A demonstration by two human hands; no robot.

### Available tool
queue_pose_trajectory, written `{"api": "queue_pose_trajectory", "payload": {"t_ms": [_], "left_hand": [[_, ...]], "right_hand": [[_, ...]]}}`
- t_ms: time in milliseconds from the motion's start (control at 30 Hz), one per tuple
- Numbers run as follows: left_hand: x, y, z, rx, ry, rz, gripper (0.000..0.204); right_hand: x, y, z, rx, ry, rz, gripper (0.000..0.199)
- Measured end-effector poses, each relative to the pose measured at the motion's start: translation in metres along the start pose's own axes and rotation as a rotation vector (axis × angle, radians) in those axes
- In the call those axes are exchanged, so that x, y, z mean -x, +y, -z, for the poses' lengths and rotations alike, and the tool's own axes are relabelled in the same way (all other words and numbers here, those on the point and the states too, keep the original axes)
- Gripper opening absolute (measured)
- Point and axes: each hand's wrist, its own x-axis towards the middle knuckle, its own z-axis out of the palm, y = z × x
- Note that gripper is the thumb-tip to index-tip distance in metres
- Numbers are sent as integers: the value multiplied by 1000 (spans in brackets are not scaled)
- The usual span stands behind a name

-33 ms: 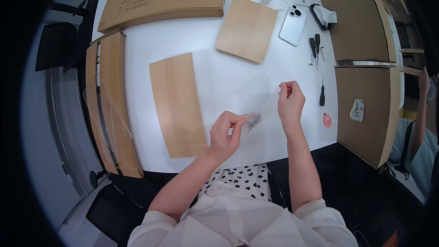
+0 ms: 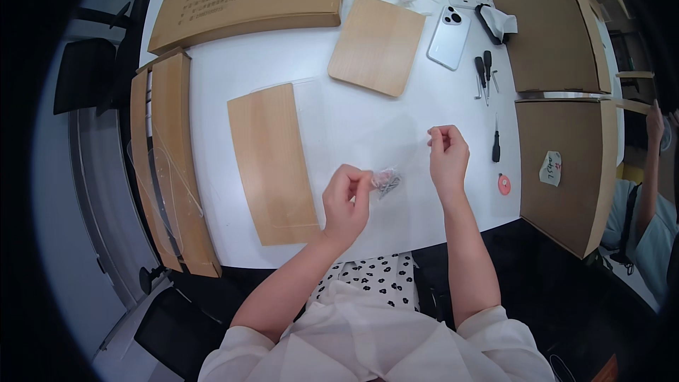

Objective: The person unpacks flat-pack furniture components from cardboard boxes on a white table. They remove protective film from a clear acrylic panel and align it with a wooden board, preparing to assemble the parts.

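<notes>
Left hand [image 2: 346,198] pinches a small clear bag of screws [image 2: 386,180] above the white bench [image 2: 353,120], near its front edge; right hand [image 2: 447,154] pinches thin clear film, fingers closed; long wood panel [image 2: 272,163] lies left of the hands; screwdriver [image 2: 496,140] lies right.

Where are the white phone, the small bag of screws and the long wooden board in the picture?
white phone [image 2: 448,37], head view, middle of its back.
small bag of screws [image 2: 387,181], head view, the screws inside it.
long wooden board [image 2: 272,163], head view, centre of its top face.
</notes>
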Motion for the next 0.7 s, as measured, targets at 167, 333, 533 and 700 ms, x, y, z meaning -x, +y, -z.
{"api": "queue_pose_trajectory", "payload": {"t_ms": [167, 333, 533, 700], "left_hand": [[-27, -35, -32, 246, 7, 544, 13], [-39, -37, -59, 480, 21, 979, 19], [-31, -46, -61, 645, 60, 1046, 40], [-23, -53, -66, 622, 73, 1070, 33]], "right_hand": [[23, -6, 23, -610, -282, -406, 25], [18, 17, 32, -280, -277, -230, 22], [4, 23, 32, -228, -154, -239, 11], [3, 20, 33, -102, -115, -230, 9]]}}
